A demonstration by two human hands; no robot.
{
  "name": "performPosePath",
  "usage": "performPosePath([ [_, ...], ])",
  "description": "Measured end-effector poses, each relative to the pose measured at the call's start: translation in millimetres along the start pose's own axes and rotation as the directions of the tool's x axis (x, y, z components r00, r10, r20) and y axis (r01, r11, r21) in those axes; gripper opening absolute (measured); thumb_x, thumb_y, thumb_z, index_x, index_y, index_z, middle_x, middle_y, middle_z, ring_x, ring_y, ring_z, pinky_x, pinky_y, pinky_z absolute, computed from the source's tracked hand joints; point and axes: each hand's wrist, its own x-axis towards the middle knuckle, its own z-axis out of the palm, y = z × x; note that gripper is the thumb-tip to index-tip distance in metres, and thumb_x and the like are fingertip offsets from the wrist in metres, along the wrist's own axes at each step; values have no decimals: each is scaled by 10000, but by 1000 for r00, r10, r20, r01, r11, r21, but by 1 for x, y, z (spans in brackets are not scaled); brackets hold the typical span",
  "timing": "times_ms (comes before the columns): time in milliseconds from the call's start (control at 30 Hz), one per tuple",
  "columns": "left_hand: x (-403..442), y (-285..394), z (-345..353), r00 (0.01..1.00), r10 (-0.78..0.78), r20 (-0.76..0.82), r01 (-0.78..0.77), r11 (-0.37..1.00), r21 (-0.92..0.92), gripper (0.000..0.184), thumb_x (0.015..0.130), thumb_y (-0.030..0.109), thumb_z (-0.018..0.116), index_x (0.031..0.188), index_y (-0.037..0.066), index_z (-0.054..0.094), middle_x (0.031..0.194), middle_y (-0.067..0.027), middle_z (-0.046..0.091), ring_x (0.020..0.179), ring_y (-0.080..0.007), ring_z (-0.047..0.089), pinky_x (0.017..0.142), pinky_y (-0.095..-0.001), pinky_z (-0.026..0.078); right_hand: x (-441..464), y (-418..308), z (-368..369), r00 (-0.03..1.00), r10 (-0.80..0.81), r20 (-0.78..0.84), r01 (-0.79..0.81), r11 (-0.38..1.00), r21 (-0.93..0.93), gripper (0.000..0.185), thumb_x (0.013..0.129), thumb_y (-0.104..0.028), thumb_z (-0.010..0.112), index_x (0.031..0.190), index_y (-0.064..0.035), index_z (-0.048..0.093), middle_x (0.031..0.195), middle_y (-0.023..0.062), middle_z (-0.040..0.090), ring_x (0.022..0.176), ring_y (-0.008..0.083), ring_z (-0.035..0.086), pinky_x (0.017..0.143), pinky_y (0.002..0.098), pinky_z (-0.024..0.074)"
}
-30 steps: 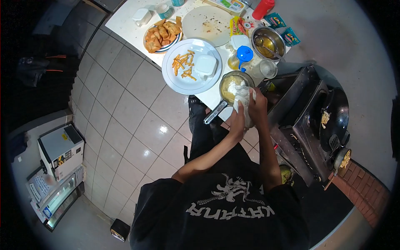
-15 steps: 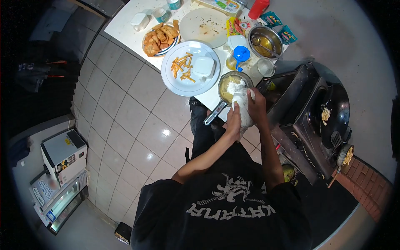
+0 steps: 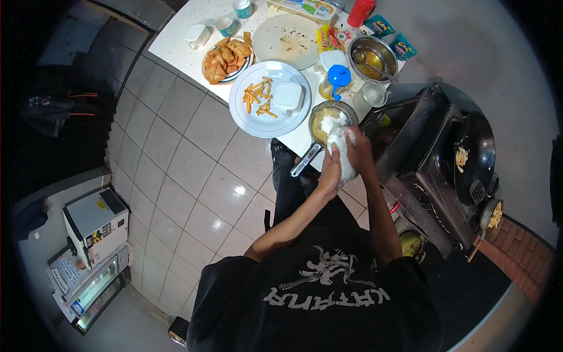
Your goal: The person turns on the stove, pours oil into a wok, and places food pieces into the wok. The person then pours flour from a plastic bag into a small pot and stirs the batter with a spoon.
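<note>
Well to the left of the left hand, folded pastries [image 3: 225,60] with crisp, blistered golden crusts are heaped on a blue-banded plate [image 3: 248,68]. Nearer that hand, still to its left and farther forward, a broad, glossy white plate [image 3: 248,122] carries thin fried strips [image 3: 258,95] and a squarish white tub [image 3: 288,94]. Just ahead of the hands is a round metal saucepan [image 3: 311,125], its shiny handle pointing back to the left; inside, white powder [image 3: 330,122] lies in a loose mound on something pale yellow. The left hand [image 3: 329,171] is partly closed, its thumb and fingers pinching the near left side of a soft, bulging plastic bag [image 3: 348,169], whose upper end is at the saucepan's near rim. The right hand [image 3: 360,152] has its fingers bent over the bag's right side, gripping it; its fingertips are partly hidden. Ahead of the right hand stands a smooth steel bowl [image 3: 387,57] with yellow liquid; well to its right sits a dark, curved wok [image 3: 480,151].
</note>
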Motion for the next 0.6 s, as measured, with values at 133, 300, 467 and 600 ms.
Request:
performPosePath([
  [133,-5,3,1,998,24,57,-21,999,-49,635,1013,450,291,1468,27,159,1450,-169,314,1323,-258,332,1073,-350,294,2,-15,0,982,117,-147,-109,992,58,218,915,-156,544,1039,19,582,917,258,632,899,416,621,751,425,483],
  [300,-14,12,2,999,18,42,-18,1000,-8,581,1026,384,313,1459,18,187,1412,-154,371,1267,-232,397,1042,-336,331,2,-16,-1,995,71,-75,-67,996,52,227,925,-161,530,1049,21,586,922,253,634,885,396,631,765,409,479],
  [467,-10,2,-4,996,94,13,-94,995,25,545,1018,354,366,1423,4,262,1332,-135,442,1187,-212,457,976,-337,394,0,-12,3,999,28,-33,-26,997,66,245,934,-167,518,1045,41,584,927,249,636,881,370,639,774,398,477],
  [600,-2,-7,-14,986,157,58,-163,981,106,478,1004,296,439,1368,-2,357,1218,-109,523,1058,-182,531,873,-326,463,-3,-11,5,985,123,-120,-114,990,82,275,935,-176,523,1058,61,586,941,250,643,876,357,644,785,398,476],
])
